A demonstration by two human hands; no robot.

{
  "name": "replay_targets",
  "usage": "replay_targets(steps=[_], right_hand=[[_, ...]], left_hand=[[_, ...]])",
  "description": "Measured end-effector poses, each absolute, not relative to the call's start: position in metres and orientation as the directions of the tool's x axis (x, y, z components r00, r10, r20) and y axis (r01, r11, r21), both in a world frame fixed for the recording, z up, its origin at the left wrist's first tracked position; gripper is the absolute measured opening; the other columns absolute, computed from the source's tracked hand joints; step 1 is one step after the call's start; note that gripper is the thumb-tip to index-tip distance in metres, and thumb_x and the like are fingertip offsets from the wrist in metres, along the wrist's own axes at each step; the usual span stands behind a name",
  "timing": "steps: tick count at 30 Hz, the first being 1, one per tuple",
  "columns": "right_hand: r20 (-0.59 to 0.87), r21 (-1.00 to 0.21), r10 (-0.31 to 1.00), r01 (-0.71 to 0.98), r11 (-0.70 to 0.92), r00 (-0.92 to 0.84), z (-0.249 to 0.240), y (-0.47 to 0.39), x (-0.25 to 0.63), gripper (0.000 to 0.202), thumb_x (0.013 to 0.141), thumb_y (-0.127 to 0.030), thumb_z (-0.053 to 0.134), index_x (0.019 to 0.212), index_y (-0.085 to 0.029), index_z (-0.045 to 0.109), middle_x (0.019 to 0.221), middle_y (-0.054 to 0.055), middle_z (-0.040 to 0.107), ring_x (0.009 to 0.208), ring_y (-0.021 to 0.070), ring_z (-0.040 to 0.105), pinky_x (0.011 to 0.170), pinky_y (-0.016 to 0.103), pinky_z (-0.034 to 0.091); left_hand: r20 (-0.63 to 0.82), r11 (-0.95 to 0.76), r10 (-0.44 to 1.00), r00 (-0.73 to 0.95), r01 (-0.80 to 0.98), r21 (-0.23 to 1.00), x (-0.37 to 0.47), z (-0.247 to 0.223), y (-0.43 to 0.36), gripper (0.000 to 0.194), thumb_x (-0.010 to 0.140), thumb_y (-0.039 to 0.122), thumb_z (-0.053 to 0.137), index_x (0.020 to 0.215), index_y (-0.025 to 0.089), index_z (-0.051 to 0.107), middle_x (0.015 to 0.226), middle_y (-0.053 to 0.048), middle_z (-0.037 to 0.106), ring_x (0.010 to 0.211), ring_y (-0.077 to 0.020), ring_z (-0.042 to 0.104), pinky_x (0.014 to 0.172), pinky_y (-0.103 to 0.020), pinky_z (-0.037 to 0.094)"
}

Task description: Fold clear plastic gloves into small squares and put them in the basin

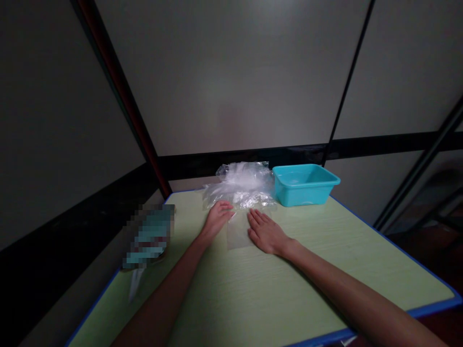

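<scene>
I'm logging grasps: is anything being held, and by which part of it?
Cannot tell surely: the left grip may pinch the clear plastic sheet by its left edge; the right grip lies flat, grasping nothing.

clear plastic sheet (238, 235) is being covered at its right edge by flat right hand (266, 233); left hand (217, 219) is being held at sheet's far-left corner; crumpled plastic (242, 185) is being flanked by turquoise basin (304, 193) on pale green table (253, 299)

Panelled wall (235, 96) and blue-edged table (260, 299) suggest an indoor room.
</scene>
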State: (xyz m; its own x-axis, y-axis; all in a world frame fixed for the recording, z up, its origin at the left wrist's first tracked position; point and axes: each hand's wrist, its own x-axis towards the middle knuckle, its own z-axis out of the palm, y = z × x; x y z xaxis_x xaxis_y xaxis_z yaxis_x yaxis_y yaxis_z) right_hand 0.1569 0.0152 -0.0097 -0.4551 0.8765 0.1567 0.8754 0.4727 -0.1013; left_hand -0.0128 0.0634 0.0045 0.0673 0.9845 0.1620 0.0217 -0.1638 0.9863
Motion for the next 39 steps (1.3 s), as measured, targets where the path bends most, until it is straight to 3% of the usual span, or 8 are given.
replay_targets(steps=[12, 20, 24, 29, 33, 39], right_hand=[[0.169, -0.125, 0.876, 0.872, 0.473, -0.451, -0.008, 0.015, 0.156, 0.054, 0.085, -0.030, 0.025, 0.129, 0.001, 0.028, 0.136, 0.017, 0.025, 0.127, 0.0246, 0.018, 0.102, 0.037, 0.020], [0.166, -0.132, 0.877, 0.871, 0.473, -0.451, -0.008, 0.014, 0.156, 0.055, 0.085, -0.031, 0.024, 0.130, 0.002, 0.028, 0.136, 0.018, 0.023, 0.127, 0.0252, 0.018, 0.102, 0.037, 0.019], [0.169, -0.128, 0.876, 0.871, 0.474, -0.452, -0.008, 0.014, 0.156, 0.054, 0.085, -0.030, 0.025, 0.130, 0.001, 0.028, 0.136, 0.018, 0.023, 0.127, 0.0245, 0.017, 0.102, 0.037, 0.019], [0.164, -0.125, 0.876, 0.871, 0.475, -0.454, -0.008, 0.014, 0.156, 0.055, 0.085, -0.031, 0.024, 0.130, 0.001, 0.027, 0.137, 0.017, 0.022, 0.127, 0.0244, 0.017, 0.102, 0.038, 0.020], [0.168, -0.125, 0.877, 0.872, 0.473, -0.451, -0.008, 0.014, 0.157, 0.054, 0.085, -0.031, 0.025, 0.130, 0.001, 0.028, 0.137, 0.017, 0.021, 0.127, 0.0247, 0.017, 0.101, 0.038, 0.021], [0.174, -0.112, 0.875, 0.874, 0.474, -0.452, -0.010, 0.014, 0.157, 0.055, 0.086, -0.032, 0.024, 0.130, 0.001, 0.028, 0.137, 0.017, 0.022, 0.127, 0.0244, 0.016, 0.102, 0.037, 0.020]], left_hand=[[0.304, -0.312, 0.950, 0.074, 0.205, 0.927, -0.014, 0.002, 0.066, 0.037, 0.052, 0.006, 0.057, 0.086, 0.018, 0.046, 0.095, -0.004, 0.056, 0.090, -0.0164, 0.056, 0.075, -0.029, 0.044], [0.380, -0.311, 0.925, -0.028, 0.519, 0.796, -0.025, -0.006, 0.070, 0.023, 0.051, 0.006, 0.056, 0.071, 0.017, 0.052, 0.072, 0.000, 0.058, 0.073, -0.0168, 0.055, 0.073, -0.031, 0.043], [0.391, -0.333, 0.920, 0.037, 0.602, 0.726, -0.022, -0.008, 0.064, 0.028, 0.056, 0.008, 0.055, 0.081, 0.019, 0.054, 0.069, 0.001, 0.062, 0.071, -0.0164, 0.058, 0.072, -0.028, 0.043], [0.403, -0.337, 0.912, 0.071, 0.690, 0.641, -0.020, -0.010, 0.055, 0.040, 0.060, 0.014, 0.058, 0.099, 0.021, 0.051, 0.085, -0.003, 0.065, 0.085, -0.0214, 0.058, 0.081, -0.033, 0.040], [0.424, -0.350, 0.899, 0.106, 0.756, 0.553, -0.020, -0.010, 0.049, 0.036, 0.065, 0.017, 0.056, 0.100, 0.021, 0.052, 0.098, -0.006, 0.063, 0.100, -0.0243, 0.052, 0.091, -0.038, 0.032], [0.449, -0.382, 0.879, 0.163, 0.803, 0.457, -0.017, -0.006, 0.043, 0.038, 0.067, 0.006, 0.044, 0.103, 0.014, 0.053, 0.112, -0.012, 0.055, 0.110, -0.0246, 0.044, 0.096, -0.039, 0.028]])
